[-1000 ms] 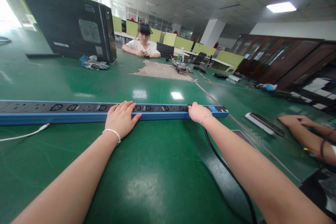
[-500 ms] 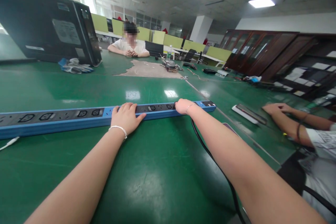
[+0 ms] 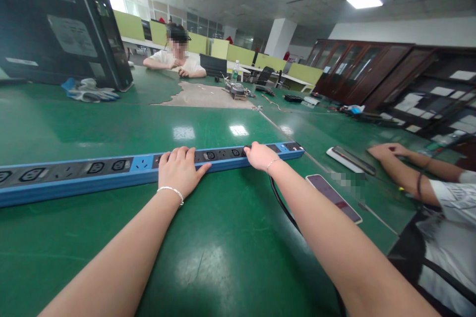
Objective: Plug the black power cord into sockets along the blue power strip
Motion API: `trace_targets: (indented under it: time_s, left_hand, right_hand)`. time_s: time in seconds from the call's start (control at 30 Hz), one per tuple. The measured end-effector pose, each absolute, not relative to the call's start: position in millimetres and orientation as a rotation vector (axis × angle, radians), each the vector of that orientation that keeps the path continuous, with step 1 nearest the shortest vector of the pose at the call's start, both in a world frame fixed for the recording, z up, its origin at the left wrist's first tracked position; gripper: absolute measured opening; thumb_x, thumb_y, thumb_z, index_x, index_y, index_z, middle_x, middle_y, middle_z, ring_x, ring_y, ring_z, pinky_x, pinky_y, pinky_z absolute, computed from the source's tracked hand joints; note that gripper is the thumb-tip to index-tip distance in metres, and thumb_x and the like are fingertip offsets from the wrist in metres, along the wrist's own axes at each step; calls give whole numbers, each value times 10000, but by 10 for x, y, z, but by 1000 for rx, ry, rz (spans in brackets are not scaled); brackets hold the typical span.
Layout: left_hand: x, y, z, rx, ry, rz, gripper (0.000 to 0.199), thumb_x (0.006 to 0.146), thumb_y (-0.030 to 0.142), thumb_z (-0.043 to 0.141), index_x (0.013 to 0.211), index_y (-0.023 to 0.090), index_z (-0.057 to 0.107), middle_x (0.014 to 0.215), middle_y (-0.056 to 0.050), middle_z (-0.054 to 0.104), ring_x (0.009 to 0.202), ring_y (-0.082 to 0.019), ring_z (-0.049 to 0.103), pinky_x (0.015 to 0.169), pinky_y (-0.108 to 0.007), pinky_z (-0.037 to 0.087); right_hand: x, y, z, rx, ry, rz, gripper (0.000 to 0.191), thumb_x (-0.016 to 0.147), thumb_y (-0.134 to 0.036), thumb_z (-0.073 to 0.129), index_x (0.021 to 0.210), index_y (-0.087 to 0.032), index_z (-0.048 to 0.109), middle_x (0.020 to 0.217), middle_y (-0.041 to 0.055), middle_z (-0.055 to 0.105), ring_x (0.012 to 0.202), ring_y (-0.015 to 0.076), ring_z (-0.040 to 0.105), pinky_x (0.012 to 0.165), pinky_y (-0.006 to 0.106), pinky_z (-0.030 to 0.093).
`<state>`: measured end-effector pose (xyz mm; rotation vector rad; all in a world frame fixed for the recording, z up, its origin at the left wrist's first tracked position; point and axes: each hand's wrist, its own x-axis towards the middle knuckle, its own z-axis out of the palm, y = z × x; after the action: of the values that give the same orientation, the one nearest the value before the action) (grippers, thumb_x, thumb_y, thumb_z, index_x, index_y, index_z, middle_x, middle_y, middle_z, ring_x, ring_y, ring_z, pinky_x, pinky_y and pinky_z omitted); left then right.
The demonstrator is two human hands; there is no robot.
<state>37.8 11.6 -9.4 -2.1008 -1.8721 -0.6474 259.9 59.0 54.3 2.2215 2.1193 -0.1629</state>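
Free passage lies over the desk immediately behind the power strip. Obstacles: computer tower and gloves farther behind its left part; black cable and smartphone before its right end.

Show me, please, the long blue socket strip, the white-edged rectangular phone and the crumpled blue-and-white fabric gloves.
Socket strip [image 3: 142,164], head view: bright blue socket section.
Phone [image 3: 333,197], head view: middle of its dark face.
Gloves [image 3: 90,91], head view: whitish crumpled middle.
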Motion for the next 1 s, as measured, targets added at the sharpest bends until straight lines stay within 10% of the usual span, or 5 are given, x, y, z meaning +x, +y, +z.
trace_targets:
  time_s: [1.0]
  left_hand:
    - [390,107,-101,-2104,-1898,-721,640,828,619,333,1215,145,523,1224,-159,567,1142,-302,480,966,-428,293]
  right_hand:
    - [2972,409,1246,2424,2051,75,431,936,-435,242,955,-138,554,815,137,664,712,224,641,658,282,430]
